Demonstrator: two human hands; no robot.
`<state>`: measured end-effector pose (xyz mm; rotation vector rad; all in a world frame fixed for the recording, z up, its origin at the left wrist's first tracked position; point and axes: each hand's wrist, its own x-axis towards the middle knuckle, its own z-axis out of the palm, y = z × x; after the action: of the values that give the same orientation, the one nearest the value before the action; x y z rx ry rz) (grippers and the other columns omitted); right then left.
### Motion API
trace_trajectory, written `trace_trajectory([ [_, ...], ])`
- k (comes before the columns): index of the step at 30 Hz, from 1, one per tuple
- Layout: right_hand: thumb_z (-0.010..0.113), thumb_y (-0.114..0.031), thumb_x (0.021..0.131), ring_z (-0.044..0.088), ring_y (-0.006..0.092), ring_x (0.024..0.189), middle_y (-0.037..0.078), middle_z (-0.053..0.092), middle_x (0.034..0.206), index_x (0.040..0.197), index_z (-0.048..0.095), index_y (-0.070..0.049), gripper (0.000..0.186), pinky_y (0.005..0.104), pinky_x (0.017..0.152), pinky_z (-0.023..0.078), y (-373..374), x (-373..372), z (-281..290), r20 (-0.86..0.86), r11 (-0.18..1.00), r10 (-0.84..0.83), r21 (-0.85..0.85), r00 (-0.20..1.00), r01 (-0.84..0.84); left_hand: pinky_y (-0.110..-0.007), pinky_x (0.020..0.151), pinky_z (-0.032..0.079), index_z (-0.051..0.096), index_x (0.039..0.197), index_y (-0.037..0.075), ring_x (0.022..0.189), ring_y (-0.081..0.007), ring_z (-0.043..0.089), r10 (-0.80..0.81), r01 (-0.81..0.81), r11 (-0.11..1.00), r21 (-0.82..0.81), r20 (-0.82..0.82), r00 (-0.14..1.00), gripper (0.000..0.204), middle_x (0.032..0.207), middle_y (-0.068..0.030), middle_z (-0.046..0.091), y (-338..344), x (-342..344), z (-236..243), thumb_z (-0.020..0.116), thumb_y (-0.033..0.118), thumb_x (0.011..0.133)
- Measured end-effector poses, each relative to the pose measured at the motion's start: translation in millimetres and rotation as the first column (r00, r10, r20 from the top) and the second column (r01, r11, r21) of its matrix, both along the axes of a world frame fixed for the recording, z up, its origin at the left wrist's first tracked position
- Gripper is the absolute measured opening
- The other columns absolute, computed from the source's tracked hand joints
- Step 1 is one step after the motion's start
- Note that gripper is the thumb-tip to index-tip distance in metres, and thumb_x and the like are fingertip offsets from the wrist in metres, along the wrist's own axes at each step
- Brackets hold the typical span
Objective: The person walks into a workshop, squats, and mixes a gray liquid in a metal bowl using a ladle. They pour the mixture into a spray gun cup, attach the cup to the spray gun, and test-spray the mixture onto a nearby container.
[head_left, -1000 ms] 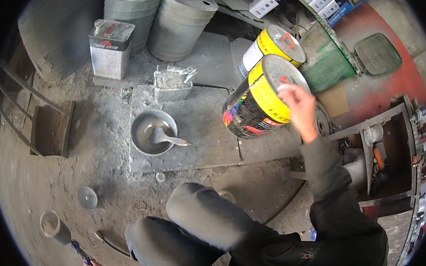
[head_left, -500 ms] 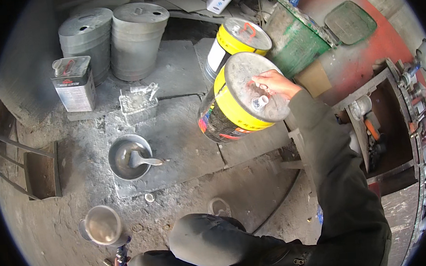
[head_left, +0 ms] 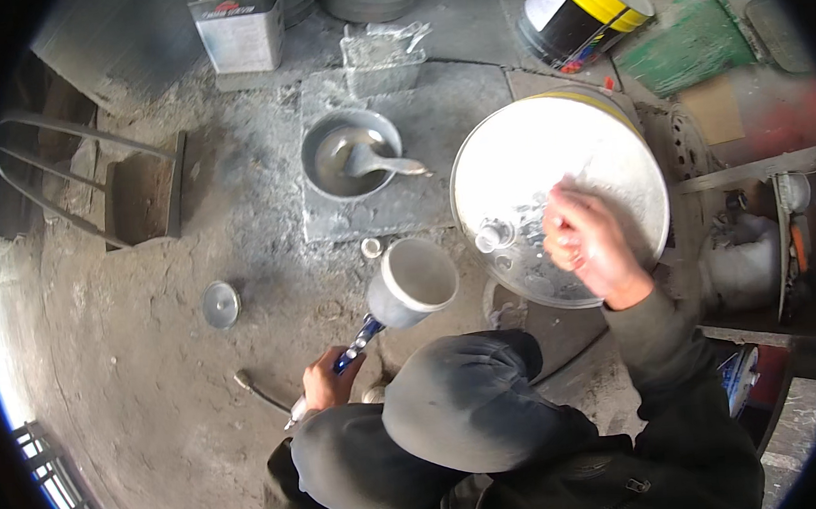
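Observation:
Low in front of my knees, my left hand (head_left: pixel 330 378) is wrapped round the blue handle of a spray gun (head_left: pixel 362 341). Its grey cup (head_left: pixel 416 278) is uncovered and stands beside a large pail (head_left: pixel 478 179), apart from it. The pail tilts toward me, showing its pale round top and a short clear spout (head_left: pixel 494 237) near the rim. My right hand (head_left: pixel 589 242) is closed at the middle of that top, hiding the handle it grips. Between cup and spout there is a gap, and I cannot make out any liquid flowing.
A grey bowl (head_left: pixel 312 171) with a brush (head_left: pixel 378 165) in it stands on the slab. Behind are a rectangular can (head_left: pixel 242 39), a caked tray (head_left: pixel 384 72) and another yellow-banded pail (head_left: pixel 544 37). A round lid (head_left: pixel 221 303) and a hose (head_left: pixel 262 392) lie on the floor at left.
My right hand has brought the pail nearer and tipped it toward me. My left hand has moved right with the spray gun, its cup now close to the pail. The view has shifted.

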<state>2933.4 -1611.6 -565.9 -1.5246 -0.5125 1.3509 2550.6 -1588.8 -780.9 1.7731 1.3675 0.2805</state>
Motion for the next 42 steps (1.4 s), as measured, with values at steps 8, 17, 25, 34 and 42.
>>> trace_trajectory([
  [8,0.047,-0.027,0.107,0.04,0.0045,0.065,-0.006,0.044,0.072,0.086,0.055,-0.004,0.032,0.0239,0.058,0.035,-7.8,-93.3,-107.5,0.229,0.993,0.052,0.092,0.972,-0.075,-0.04,0.067,0.054,0.074,0.098,0.009,0.071,-0.0333,0.07,-0.004,0.006,1.0,0.012,-0.161,0.987,0.032,0.078,-0.0151,0.071,-20.7,-13.6,-16.1,0.079,0.035,0.08],
  [17,0.049,-0.019,0.105,0.048,0.02,0.068,0.011,0.05,0.071,0.086,0.052,0.001,0.028,0.0345,0.066,0.041,-7.8,-124.2,-167.5,0.425,0.986,0.103,0.075,0.899,-0.148,-0.045,0.073,0.054,0.072,0.101,0.016,0.085,-0.0342,0.069,-0.047,0.025,0.997,-0.079,-0.292,0.955,0.03,0.091,-0.0091,0.072,-41.5,-33.7,-22.1,0.076,0.037,0.08],
  [25,0.051,-0.018,0.104,0.05,0.0216,0.071,0.011,0.052,0.075,0.089,0.055,0.001,0.025,0.0344,0.069,0.042,-10.8,-134.6,-184.0,0.412,0.996,0.05,0.045,0.91,-0.075,-0.044,0.074,0.053,0.072,0.102,0.014,0.087,-0.0343,0.068,-0.013,-0.008,0.997,-0.076,-0.273,0.962,0.03,0.094,-0.009,0.071,-38.8,-31.6,-12.8,0.076,0.035,0.081],
  [34,0.045,-0.021,0.107,0.047,0.0139,0.071,0.004,0.05,0.076,0.093,0.053,-0.001,0.026,0.0296,0.067,0.041,-7.6,-145.4,-194.7,0.621,0.984,0.056,0.097,0.782,-0.147,-0.044,0.075,0.054,0.071,0.105,0.013,0.088,-0.0345,0.069,-0.014,-0.008,0.997,-0.079,-0.276,0.961,0.033,0.095,-0.0092,0.071,-39.9,-38.4,-18.3,0.075,0.034,0.08],
  [42,0.045,-0.021,0.106,0.047,0.0161,0.071,0.006,0.05,0.075,0.091,0.054,-0.001,0.027,0.031,0.067,0.042,-7.4,-146.6,-194.5,0.613,0.986,0.042,0.104,0.789,-0.134,-0.044,0.075,0.054,0.071,0.107,0.013,0.088,-0.0346,0.069,-0.012,-0.009,0.997,-0.073,-0.284,0.959,0.034,0.096,-0.0092,0.071,-39.1,-35.9,-15.8,0.076,0.034,0.08],
])
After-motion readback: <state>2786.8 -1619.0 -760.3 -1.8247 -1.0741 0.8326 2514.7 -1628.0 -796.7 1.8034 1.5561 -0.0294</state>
